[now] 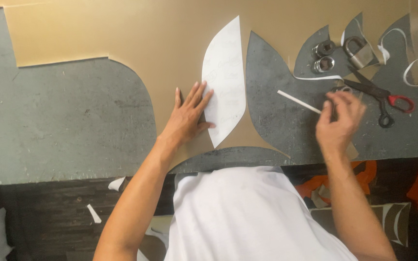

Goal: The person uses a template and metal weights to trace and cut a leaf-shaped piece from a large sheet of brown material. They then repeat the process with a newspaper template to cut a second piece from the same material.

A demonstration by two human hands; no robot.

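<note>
My left hand [188,113] lies flat with fingers spread on a tan sheet of material [122,34], its fingertips resting on the left edge of a white curved paper pattern [226,79]. My right hand [339,118] is to the right over the grey table [68,121], fingers pinched on the end of a thin white pencil-like stick [297,101] that points up and left. Whether the stick is lifted off the table I cannot tell.
Scissors [378,94] with red and black handles lie right of my right hand. Behind them are a padlock [358,52], two metal sockets [323,55] and white and tan strips [414,65]. Scraps lie on the floor at the table's near edge.
</note>
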